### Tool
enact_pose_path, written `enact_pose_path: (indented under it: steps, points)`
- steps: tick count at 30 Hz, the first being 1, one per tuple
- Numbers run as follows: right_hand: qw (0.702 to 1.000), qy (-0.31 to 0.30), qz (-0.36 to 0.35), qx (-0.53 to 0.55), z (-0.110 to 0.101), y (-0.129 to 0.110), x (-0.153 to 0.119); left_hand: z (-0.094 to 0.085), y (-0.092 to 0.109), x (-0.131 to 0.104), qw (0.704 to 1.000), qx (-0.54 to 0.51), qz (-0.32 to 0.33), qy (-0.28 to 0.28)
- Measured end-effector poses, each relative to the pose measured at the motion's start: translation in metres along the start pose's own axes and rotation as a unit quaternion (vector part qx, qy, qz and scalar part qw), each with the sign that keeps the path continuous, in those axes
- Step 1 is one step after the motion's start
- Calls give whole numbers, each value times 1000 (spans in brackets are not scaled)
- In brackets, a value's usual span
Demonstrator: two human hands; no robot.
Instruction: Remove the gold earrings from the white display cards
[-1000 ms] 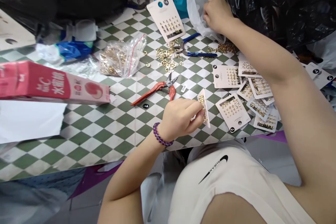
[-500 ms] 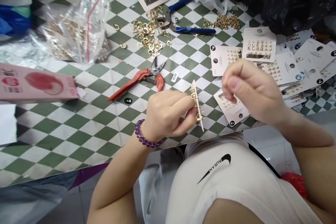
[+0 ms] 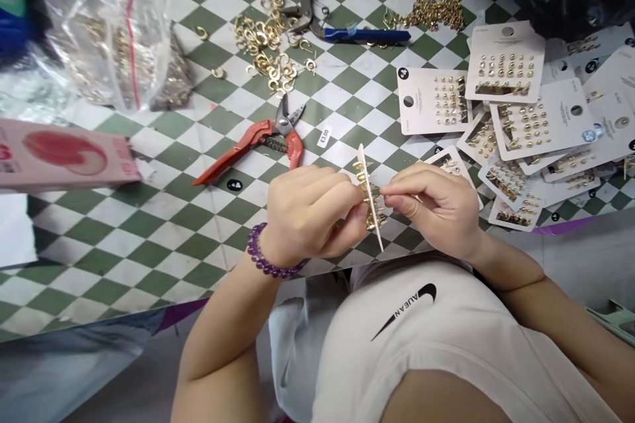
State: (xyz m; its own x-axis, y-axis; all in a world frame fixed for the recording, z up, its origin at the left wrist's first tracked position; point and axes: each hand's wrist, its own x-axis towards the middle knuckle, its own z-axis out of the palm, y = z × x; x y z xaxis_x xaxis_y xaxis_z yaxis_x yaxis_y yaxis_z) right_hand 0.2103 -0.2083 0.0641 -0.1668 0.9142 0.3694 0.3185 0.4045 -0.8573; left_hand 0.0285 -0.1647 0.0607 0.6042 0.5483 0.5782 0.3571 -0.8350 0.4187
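Note:
My left hand (image 3: 317,211), with a purple bead bracelet (image 3: 265,254) at the wrist, is closed on an earring card (image 3: 370,195). The card stands edge-on to me, gold earrings sticking out on both sides. On its right side, the thumb and forefinger of my right hand (image 3: 431,208) are pinched close against the back of the card. Whatever lies between those fingertips is too small to make out. Behind my left hand lie red-handled cutters (image 3: 253,145), jaws apart. A small £3.00 price sticker (image 3: 324,137) is on the table beside them.
Filled earring cards (image 3: 540,119) overlap at the right. Loose gold hoops (image 3: 268,46), blue-handled pliers (image 3: 367,35) and a pile of small gold pieces (image 3: 436,11) lie farther back. A zip bag (image 3: 114,46) and a pink box (image 3: 69,155) occupy the left side of the checkered table (image 3: 198,211).
My right hand has come left and down from above the cards to the held card, its fingers now pinched. My left hand keeps its hold. The view has shifted slightly.

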Motion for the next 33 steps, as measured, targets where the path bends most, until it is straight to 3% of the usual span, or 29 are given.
enact_pose_path:
  steps: [6,33]
  points:
    - [998,20,-61,-26,3,0,-1,1,0,0,1000,-3,4,0]
    - [1000,-1,-16,10,5,2,-1,2,2,2,1000,-14,11,-5]
